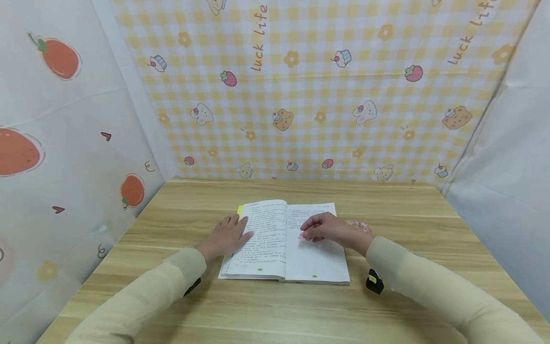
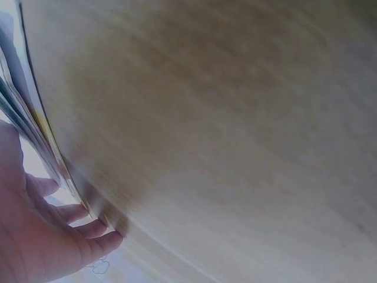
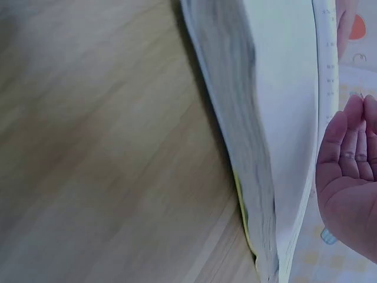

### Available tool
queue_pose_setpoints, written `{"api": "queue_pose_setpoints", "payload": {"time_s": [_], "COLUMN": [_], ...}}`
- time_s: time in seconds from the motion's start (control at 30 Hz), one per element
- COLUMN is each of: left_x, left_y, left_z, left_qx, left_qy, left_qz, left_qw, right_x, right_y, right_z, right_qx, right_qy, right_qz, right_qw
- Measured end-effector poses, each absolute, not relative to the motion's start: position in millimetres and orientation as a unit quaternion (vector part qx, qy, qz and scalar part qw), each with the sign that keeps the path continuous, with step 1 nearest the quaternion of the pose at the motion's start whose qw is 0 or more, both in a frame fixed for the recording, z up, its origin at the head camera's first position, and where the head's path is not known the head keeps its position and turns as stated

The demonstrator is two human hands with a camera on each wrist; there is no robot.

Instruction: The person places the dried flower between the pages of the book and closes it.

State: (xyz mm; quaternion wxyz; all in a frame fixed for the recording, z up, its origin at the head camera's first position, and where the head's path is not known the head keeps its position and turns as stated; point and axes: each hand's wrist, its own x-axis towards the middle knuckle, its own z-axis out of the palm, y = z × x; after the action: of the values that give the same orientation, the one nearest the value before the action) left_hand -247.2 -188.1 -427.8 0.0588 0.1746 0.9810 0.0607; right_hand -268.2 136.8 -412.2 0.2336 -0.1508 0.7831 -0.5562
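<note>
An open book [image 1: 315, 265] lies on the wooden table with printed text on its left page and on the upper part of its right page. My left hand [image 1: 225, 235] rests on the left page's outer edge, fingers spread and fairly straight. In the left wrist view, the fingers of that left hand [image 2: 53, 236] lie along the edge of the book. Over the right page, my right hand [image 1: 328, 229] pinches a small pink object [image 1: 302, 236] between thumb and fingertips. Its kind is too small to tell. The right wrist view shows the right hand [image 3: 350, 183] with curled fingers above the page.
The wooden table [image 1: 275, 315] extends around the book on all sides. Behind it hangs a yellow checked cloth [image 1: 318, 138] with cartoon prints. A white printed cloth [image 1: 86, 110] stands at the left, and a plain white one [image 1: 507, 157] at the right.
</note>
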Motion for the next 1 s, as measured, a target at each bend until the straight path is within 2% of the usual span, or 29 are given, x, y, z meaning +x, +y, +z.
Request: {"api": "queue_pose_setpoints", "payload": {"time_s": [0.5, 0.83, 1.0], "left_x": [-247, -250, -249], "left_y": [-187, -188, -189], "left_z": [-427, -432, -432], "left_qx": [0.178, 0.177, 0.176], "left_qy": [0.980, 0.981, 0.982], "left_qz": [0.065, 0.063, 0.061], "left_qw": [0.055, 0.042, 0.045], "right_x": [-271, -269, -267], "right_y": [108, 95, 95], "right_z": [-420, -424, -421], "right_qx": [-0.164, -0.171, -0.173], "right_qy": [0.819, 0.853, 0.855], "right_qz": [-0.501, -0.463, -0.457], "right_qw": [0.226, 0.172, 0.176]}}
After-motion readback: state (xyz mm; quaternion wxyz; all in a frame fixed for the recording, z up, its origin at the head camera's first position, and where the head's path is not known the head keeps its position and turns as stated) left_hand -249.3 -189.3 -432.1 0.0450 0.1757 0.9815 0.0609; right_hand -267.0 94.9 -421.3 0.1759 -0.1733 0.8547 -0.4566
